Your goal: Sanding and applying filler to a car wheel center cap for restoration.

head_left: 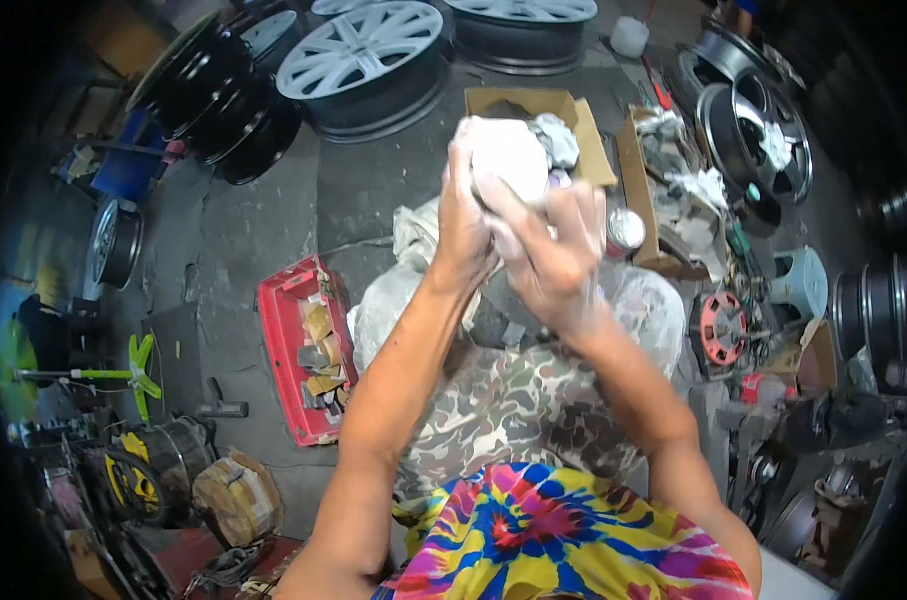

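My left hand [457, 222] is closed round a white, rounded, flat-faced thing [513, 153], held up over my lap. I cannot tell what kind of thing it is. My right hand [558, 245], partly smeared by motion, is at its lower right edge. The index finger points in against the white thing and the other fingers curl. Whether a small thing sits in those right fingers is hidden. Just right of that hand stands a can [625, 231] with a pale lid. Below both hands lie my camouflage-trousered legs [518, 400], with clear plastic sheeting [648, 300] around the knees.
An open cardboard box [595, 150] holding a crumpled cloth lies beyond my hands. Right of it, another box [628, 165] holds rags. A red tray [273, 330] with several blocks sits at left. Wheel rims [363, 60] stand at the back, a red cable reel [723, 328] at right.
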`<state>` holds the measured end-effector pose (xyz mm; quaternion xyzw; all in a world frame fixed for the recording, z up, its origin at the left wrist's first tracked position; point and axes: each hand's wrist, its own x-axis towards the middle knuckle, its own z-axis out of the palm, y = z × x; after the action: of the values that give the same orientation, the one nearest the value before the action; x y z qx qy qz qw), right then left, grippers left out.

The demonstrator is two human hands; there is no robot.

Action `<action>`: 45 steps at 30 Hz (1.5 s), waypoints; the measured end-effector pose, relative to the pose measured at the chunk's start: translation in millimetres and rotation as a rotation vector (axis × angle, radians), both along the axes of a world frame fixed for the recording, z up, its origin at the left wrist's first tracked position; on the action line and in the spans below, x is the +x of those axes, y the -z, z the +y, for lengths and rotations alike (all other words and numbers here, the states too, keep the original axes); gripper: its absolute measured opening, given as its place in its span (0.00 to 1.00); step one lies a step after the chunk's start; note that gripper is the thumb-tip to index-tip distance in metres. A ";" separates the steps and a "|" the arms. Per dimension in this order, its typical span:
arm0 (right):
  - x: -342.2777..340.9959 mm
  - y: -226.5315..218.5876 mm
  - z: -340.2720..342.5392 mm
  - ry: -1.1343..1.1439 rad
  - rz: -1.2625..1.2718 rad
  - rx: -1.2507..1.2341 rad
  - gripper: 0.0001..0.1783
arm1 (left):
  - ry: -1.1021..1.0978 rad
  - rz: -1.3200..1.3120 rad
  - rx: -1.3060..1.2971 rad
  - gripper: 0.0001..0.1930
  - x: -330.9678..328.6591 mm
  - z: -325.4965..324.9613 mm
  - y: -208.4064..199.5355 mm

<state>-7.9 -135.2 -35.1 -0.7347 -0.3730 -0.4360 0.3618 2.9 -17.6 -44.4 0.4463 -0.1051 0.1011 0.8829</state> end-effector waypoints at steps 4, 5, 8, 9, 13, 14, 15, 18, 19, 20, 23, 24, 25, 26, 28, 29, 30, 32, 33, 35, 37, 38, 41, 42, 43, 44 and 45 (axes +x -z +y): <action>18.6 -8.0 9.1 0.010 0.018 -0.005 0.23 | -0.028 -0.028 -0.149 0.21 -2.4 -12.2 -4.6; 8.5 -3.0 8.8 0.000 0.053 -0.027 0.23 | 0.057 -0.067 -0.117 0.15 4.3 3.1 11.0; -1.2 8.6 -4.5 -0.024 0.041 -0.016 0.23 | -0.010 -0.044 0.030 0.16 8.1 0.5 6.7; 1.3 5.1 -4.3 -0.013 0.028 -0.029 0.23 | 0.022 -0.070 -0.019 0.17 4.6 -2.4 5.3; 10.6 -7.1 8.0 0.006 0.006 -0.030 0.23 | 0.109 -0.084 -0.145 0.17 2.5 -0.9 15.4; 10.7 -3.5 8.2 -0.015 0.009 -0.025 0.22 | 0.119 -0.064 -0.195 0.17 4.7 1.2 13.4; 3.3 3.1 4.0 -0.021 0.015 -0.026 0.22 | 0.082 -0.077 -0.104 0.18 6.0 5.7 11.3; -2.4 3.2 -4.9 -0.012 0.004 -0.050 0.23 | 0.014 -0.052 0.003 0.18 -0.5 -0.4 4.8; 8.7 -1.6 -4.3 -0.023 -0.007 -0.051 0.24 | 0.041 -0.077 0.011 0.18 3.9 -0.2 4.0; 16.0 -14.3 2.1 -0.012 -0.015 -0.014 0.18 | 0.121 -0.093 -0.132 0.17 5.2 -3.5 5.3; 16.3 -6.3 8.6 -0.009 0.011 -0.015 0.20 | 0.064 -0.107 -0.089 0.19 4.4 3.3 10.7; 6.4 4.9 3.3 -0.022 0.040 -0.038 0.23 | 0.072 -0.081 -0.055 0.20 6.4 4.9 6.7; 5.2 11.8 2.2 -0.031 0.025 0.002 0.22 | -0.050 -0.060 0.159 0.23 5.6 2.6 3.5; 8.4 7.5 0.0 -0.036 0.024 0.002 0.22 | -0.056 -0.060 0.160 0.23 8.3 1.0 4.4; 16.3 -4.7 -0.8 0.031 -0.006 -0.008 0.22 | 0.048 0.007 -0.037 0.24 7.9 -0.8 12.4; 32.2 -9.2 3.1 0.040 -0.049 0.023 0.22 | 0.032 0.035 -0.069 0.25 9.8 -4.9 1.8; 29.6 -7.6 3.4 0.043 -0.051 0.024 0.22 | 0.035 0.034 -0.068 0.25 8.8 -4.9 3.1; 17.4 -1.5 4.6 -0.009 0.039 0.053 0.16 | -0.009 0.088 -0.084 0.24 7.6 -1.8 4.3; 6.5 4.1 0.2 -0.057 0.058 0.033 0.16 | 0.004 0.032 -0.003 0.24 8.1 2.0 2.9; 13.5 5.1 -10.5 -0.034 0.018 -0.004 0.17 | 0.003 0.054 -0.008 0.24 11.2 -0.7 1.5; 20.9 -4.7 -6.7 0.012 -0.017 0.011 0.18 | 0.043 0.035 -0.069 0.24 11.2 0.3 8.4; 35.1 -12.7 -1.9 0.046 0.006 0.067 0.17 | 0.047 0.033 -0.069 0.24 12.9 0.2 11.2; 20.1 -2.4 -1.7 -0.047 0.081 0.048 0.17 | 0.092 0.080 -0.162 0.23 13.9 7.8 16.4; 5.7 4.1 -8.3 -0.091 0.115 0.003 0.18 | 0.074 0.097 -0.134 0.23 11.0 6.8 13.4; 1.9 8.4 -7.3 -0.096 0.079 0.032 0.19 | 0.055 0.148 -0.139 0.23 11.9 3.8 9.6; 8.2 6.2 -8.5 -0.100 0.080 0.033 0.19 | 0.031 0.203 -0.141 0.23 9.8 -0.9 2.3; 16.0 1.0 -6.9 -0.075 0.074 0.042 0.19 | 0.047 0.149 -0.140 0.23 10.1 -0.3 5.5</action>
<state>8.1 -142.1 -36.1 -0.7281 -0.3774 -0.4022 0.4069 13.0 -17.8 -49.9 0.3873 -0.0424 0.0539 0.9194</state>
